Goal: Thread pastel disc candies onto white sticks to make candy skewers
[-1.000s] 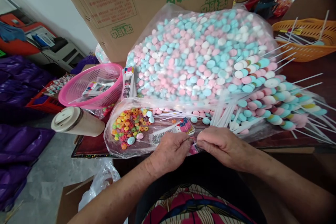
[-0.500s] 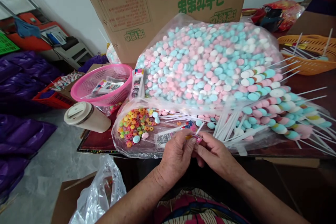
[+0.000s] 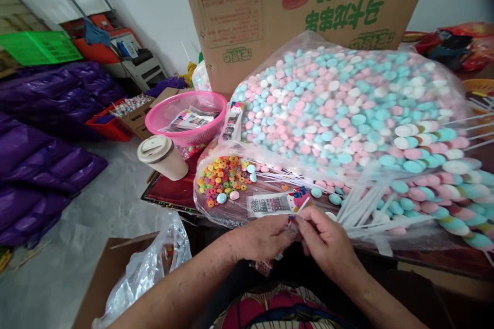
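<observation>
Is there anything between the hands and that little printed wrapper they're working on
Nothing visible does. The left hand and right hand already pinch the small wrapper and a white stick between their fingertips at the table's near edge. The label sheet and loose candy rings lie beyond, not between.

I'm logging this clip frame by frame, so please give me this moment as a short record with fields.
left hand: left hand pinching a small printed plastic wrapper at the table edge
right hand: right hand pinching the same wrapper, a thin white stick rising from the fingers
ahead of the hands: printed paper label; small colourful ring candies
behind: large clear bag of pink, blue and white round candies
left side: round pink plastic basket; beige lidded cup lying tilted
</observation>
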Action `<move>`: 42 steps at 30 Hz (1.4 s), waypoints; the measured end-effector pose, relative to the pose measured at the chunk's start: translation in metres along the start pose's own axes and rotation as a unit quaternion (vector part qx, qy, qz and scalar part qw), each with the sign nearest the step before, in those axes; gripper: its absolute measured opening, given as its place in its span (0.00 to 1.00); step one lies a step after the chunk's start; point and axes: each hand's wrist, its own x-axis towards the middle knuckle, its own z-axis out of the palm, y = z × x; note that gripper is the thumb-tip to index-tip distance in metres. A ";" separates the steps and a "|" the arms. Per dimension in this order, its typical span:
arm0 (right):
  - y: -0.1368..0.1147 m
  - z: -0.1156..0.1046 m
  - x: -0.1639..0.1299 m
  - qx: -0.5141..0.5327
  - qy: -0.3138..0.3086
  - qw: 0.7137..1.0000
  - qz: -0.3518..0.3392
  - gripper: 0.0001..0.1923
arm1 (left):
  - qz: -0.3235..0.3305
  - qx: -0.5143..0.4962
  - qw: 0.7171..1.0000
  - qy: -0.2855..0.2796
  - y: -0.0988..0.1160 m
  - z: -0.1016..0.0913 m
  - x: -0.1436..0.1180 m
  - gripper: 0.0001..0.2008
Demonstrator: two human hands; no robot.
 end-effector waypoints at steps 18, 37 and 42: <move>-0.020 0.020 -0.002 0.358 -0.428 0.750 0.354 0.24 | 0.155 0.466 0.868 0.079 -0.005 -0.001 -0.047 0.06; 0.052 -0.055 0.062 -0.253 -0.123 0.954 0.104 0.19 | -0.194 -0.514 0.775 0.313 -0.036 0.012 -0.033 0.12; 0.066 -0.044 0.062 -0.220 -0.189 0.956 0.045 0.14 | -0.231 -0.543 0.749 0.303 -0.027 0.025 -0.019 0.12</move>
